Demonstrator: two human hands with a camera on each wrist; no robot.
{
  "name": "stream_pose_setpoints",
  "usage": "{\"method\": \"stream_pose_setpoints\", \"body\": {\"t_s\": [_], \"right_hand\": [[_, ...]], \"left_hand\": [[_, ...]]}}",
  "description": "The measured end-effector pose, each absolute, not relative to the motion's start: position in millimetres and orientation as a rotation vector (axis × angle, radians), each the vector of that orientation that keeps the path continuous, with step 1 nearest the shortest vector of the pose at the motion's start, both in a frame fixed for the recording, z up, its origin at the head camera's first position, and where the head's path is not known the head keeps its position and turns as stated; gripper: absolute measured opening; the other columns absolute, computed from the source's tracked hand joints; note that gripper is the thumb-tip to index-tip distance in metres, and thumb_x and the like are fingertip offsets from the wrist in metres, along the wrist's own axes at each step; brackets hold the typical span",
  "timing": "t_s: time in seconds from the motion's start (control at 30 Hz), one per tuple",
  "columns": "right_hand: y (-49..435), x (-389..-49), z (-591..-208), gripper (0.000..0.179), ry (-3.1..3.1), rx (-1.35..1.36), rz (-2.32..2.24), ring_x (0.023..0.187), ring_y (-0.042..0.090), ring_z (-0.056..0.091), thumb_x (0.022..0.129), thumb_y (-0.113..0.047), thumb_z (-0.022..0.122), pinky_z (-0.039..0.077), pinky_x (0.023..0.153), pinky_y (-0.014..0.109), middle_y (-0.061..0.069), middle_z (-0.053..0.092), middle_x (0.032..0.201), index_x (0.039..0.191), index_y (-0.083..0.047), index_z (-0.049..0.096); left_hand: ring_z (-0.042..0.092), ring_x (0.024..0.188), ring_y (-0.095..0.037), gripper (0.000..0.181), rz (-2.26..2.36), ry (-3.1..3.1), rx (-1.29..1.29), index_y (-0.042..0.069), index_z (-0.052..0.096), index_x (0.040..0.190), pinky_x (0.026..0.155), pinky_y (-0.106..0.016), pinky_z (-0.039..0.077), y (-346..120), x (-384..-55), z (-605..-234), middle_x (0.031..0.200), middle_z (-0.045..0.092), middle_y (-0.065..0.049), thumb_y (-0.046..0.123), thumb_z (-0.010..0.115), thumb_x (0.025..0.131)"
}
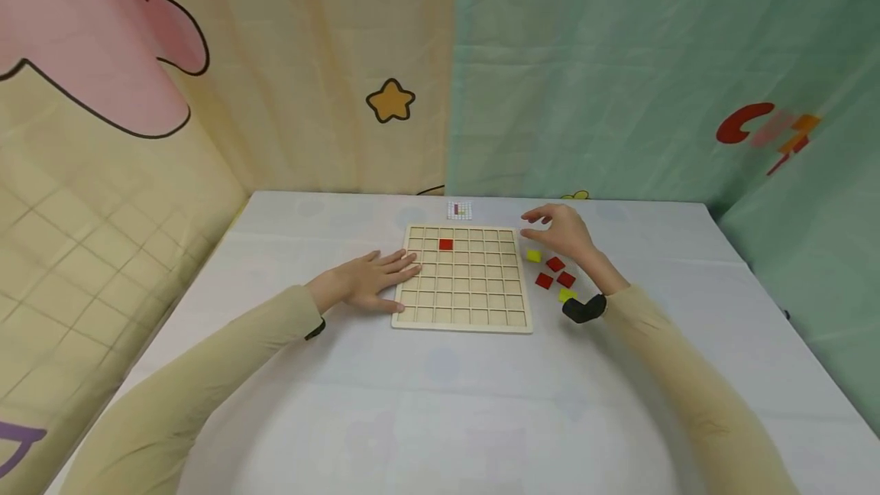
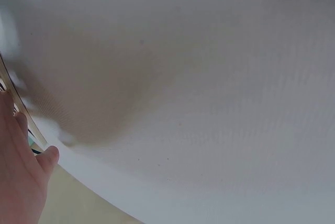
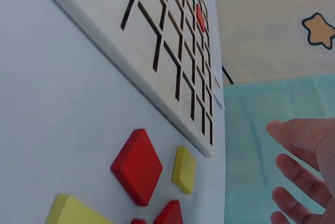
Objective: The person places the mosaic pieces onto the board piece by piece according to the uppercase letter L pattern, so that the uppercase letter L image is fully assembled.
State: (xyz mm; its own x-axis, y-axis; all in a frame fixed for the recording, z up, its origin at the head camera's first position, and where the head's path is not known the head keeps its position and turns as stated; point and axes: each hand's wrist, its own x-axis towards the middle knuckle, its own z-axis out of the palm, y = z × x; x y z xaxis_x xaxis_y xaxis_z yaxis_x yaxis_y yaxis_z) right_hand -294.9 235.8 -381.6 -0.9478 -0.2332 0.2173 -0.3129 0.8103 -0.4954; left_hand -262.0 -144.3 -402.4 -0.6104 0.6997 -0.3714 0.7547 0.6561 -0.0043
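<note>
My left hand (image 1: 371, 281) lies with spread fingers over the left edge of a pale wooden grid board (image 1: 467, 319). One red square tile (image 1: 446, 244) sits in a cell near the board's top. Past the upper right corner, my right hand (image 1: 560, 231) hovers with thumb and fingers apart, nothing between them. Below it, to the right of the board, lie two yellow tiles, one near the board (image 1: 534, 256) and one by the wrist strap (image 1: 567, 295). Three red tiles (image 1: 544, 280) lie among them. In the right wrist view, the thumb and fingertips (image 3: 289, 164) are bare.
A small printed card (image 1: 459, 210) with a grid pattern lies behind the board. The white-covered table (image 1: 426, 411) ends at hanging cloth, with a cartoon star (image 1: 390, 101) on the yellow half and green cloth (image 1: 605, 82) on the right. A black strap (image 1: 584, 309) hangs at the right wrist.
</note>
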Motion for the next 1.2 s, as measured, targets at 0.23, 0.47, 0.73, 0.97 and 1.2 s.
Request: {"method": "stream_pose_setpoints", "body": {"t_s": [0.23,0.47,0.73,0.97,1.2], "right_hand": [[266.3,-282.7,-388.0,0.036,-2.871,0.329,0.822,0.101,0.036,0.061,0.086,-0.024,0.072,0.050,0.088,0.048,0.019,0.069,0.109,0.115,-0.003,0.068],[288.2,-268.9,-397.9,0.038,-2.940,0.226,0.831,0.103,0.035,0.058,0.086,-0.026,0.071,0.049,0.087,0.047,0.019,0.069,0.110,0.117,-0.004,0.067],[295.7,-255.9,-409.2,0.039,-3.032,0.144,0.782,0.093,0.029,0.057,0.084,-0.033,0.073,0.047,0.069,0.031,0.015,0.071,0.103,0.110,-0.005,0.071],[294.2,-253.5,-416.2,0.046,-3.060,0.104,0.734,0.082,0.023,0.059,0.080,-0.041,0.075,0.044,0.062,0.023,0.013,0.072,0.097,0.107,-0.004,0.072],[293.3,-252.8,-416.0,0.042,-3.065,0.109,0.731,0.073,0.020,0.056,0.080,-0.039,0.075,0.042,0.058,0.024,0.007,0.073,0.084,0.103,-0.004,0.073]], "left_hand": [[0.001,0.151,-0.027,0.081,-0.213,2.540,1.158,0.020,0.008,0.156,0.119,-0.057,0.010,-144.3,-260.3,-400.7,0.164,0.001,-0.005,0.063,0.038,0.095],[0.002,0.151,-0.027,0.082,-0.210,2.536,1.155,0.020,0.008,0.156,0.119,-0.057,0.010,-145.0,-260.0,-402.5,0.164,0.001,-0.005,0.064,0.037,0.094],[0.001,0.151,-0.026,0.082,-0.232,2.539,1.146,0.022,0.006,0.156,0.119,-0.056,0.009,-144.3,-262.3,-404.5,0.164,0.000,-0.004,0.066,0.036,0.094],[0.000,0.151,-0.023,0.081,-0.247,2.544,1.139,0.024,0.005,0.156,0.120,-0.054,0.010,-144.8,-263.2,-404.8,0.164,-0.001,-0.001,0.067,0.034,0.093],[0.001,0.151,-0.025,0.081,-0.243,2.542,1.145,0.023,0.006,0.156,0.120,-0.055,0.010,-144.4,-262.6,-405.0,0.164,0.000,-0.002,0.066,0.035,0.093]]}}
